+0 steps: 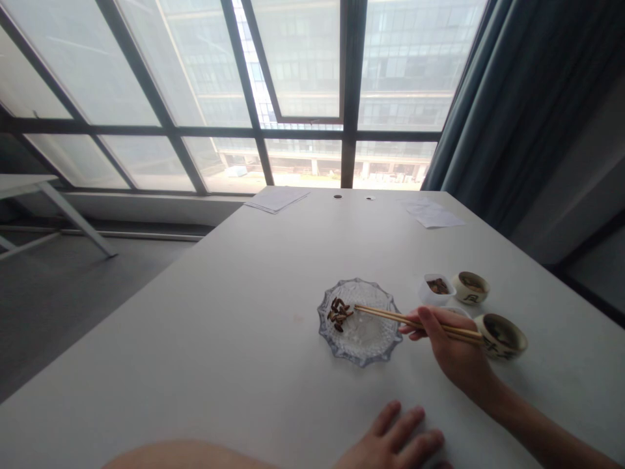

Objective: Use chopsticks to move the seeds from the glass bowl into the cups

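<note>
My right hand (452, 345) grips a pair of wooden chopsticks (390, 314), fingers wrapped round them. Their tips hover over or rest in a scalloped clear glass plate (361, 352); whether they pinch anything is too small to tell. Several small, dark brown, elongated pieces (338, 314) lie in a heap on the plate's left side. My left hand (398, 440) lies flat on the table in front of the plate, its fingers spread, partly cut off by the lower edge of the view.
On the white table (219, 326), a white tub (434, 294) of dark pieces stands right of the plate. Beside it are two cream cups, one far (471, 288) and one near (502, 337). Another tub is mostly hidden behind my right hand. Papers (277, 199) lie at the far end.
</note>
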A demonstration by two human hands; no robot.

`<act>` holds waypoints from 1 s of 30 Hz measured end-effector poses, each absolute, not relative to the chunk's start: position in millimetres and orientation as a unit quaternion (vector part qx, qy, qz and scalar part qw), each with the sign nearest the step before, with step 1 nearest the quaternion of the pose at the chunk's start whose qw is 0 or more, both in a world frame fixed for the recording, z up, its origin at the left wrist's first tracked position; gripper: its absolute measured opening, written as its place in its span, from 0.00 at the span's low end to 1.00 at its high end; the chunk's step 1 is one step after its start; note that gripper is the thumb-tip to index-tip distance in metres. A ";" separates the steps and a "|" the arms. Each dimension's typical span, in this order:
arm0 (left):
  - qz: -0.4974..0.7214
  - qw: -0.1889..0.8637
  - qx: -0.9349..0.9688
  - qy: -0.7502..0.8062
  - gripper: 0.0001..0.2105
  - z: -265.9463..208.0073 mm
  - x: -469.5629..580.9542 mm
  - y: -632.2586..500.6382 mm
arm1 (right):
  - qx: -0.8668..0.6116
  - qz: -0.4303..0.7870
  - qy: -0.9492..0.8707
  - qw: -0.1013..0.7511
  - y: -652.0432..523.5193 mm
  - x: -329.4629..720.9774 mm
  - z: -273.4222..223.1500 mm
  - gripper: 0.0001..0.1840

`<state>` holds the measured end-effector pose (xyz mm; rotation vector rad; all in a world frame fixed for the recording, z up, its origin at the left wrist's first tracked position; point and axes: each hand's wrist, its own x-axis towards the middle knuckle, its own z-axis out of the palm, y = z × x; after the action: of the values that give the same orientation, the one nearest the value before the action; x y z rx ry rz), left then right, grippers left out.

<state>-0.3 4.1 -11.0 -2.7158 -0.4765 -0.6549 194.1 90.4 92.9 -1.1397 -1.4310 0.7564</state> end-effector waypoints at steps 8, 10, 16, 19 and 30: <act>-0.186 0.133 -0.961 -0.154 0.16 -7.0 -2.9 3.9 | -0.561 0.168 -0.561 0.585 70.7 252.0 138.9 0.14; -0.188 0.132 -0.961 -0.152 0.16 -5.6 -3.4 4.1 | -0.583 0.110 -0.549 0.589 66.3 270.0 149.7 0.14; -0.215 0.147 -0.952 -0.159 0.15 -6.7 -3.1 4.5 | -0.602 0.081 -0.530 0.592 64.8 296.1 151.1 0.11; -0.211 0.154 -0.953 -0.157 0.16 -8.5 -2.8 4.7 | -0.583 0.091 -0.530 0.609 67.6 287.6 149.0 0.14; -0.232 0.169 -0.945 -0.158 0.16 -18.7 -1.0 6.2 | -0.420 0.338 -0.678 0.500 98.6 189.8 108.2 0.19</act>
<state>-1.0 6.2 -18.7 -2.6857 -0.4500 -0.6601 189.8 98.6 108.2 -1.0161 -1.6388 0.8163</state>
